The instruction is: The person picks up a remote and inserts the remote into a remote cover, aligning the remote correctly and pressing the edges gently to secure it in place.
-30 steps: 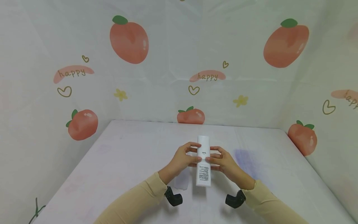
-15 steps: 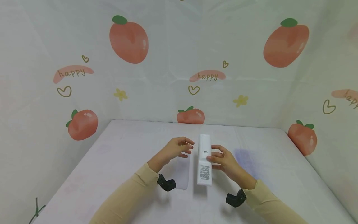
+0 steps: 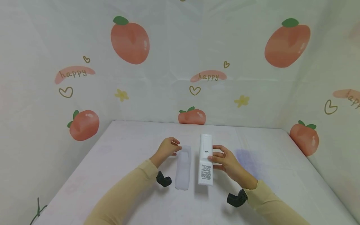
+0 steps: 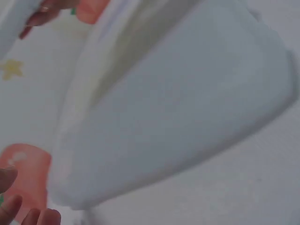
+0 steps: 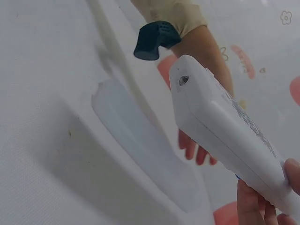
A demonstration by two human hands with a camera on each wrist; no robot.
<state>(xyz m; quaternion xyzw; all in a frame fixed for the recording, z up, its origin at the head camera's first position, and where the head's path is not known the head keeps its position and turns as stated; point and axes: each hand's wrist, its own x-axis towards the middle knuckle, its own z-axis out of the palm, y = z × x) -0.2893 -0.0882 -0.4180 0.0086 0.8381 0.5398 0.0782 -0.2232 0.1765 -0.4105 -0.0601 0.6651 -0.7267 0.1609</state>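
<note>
- Behind everything we see a pale backdrop [image 3: 168, 103], printed with peach-like fruits, yellow flowers, hearts and the word "happy".
- In front of it spreads the white table [image 3: 109, 159], with a faint purple patch [image 3: 247, 161] on the right side of its top.
- From the near edge reach a person's two beige sleeves: the left sleeve [image 3: 123, 192] and the right sleeve [image 3: 272, 203].
- We find the right grip [image 3: 226, 161] pinching a white remote-shaped device, thumb on its upward face and fingers along its right side.
- We see the left grip [image 3: 166, 149] spread loosely, fingers softly bent and holding nothing; it is by the far end of a translucent case, and we cannot tell whether a fingertip touches.
- The white remote-shaped device [image 3: 206, 175] is raised over the table near its middle, its long side pointing away from the person.
- The translucent case [image 3: 182, 172], long and shallow, lies on the table just left of the device, apart from it.
- On each wrist we notice a black mount, the left mount [image 3: 164, 180] and the right mount [image 3: 237, 199].
- Smallest, we make out a dark-printed label [image 3: 206, 172] on the device's near half and a dark round spot [image 5: 183, 80] on its end.
</note>
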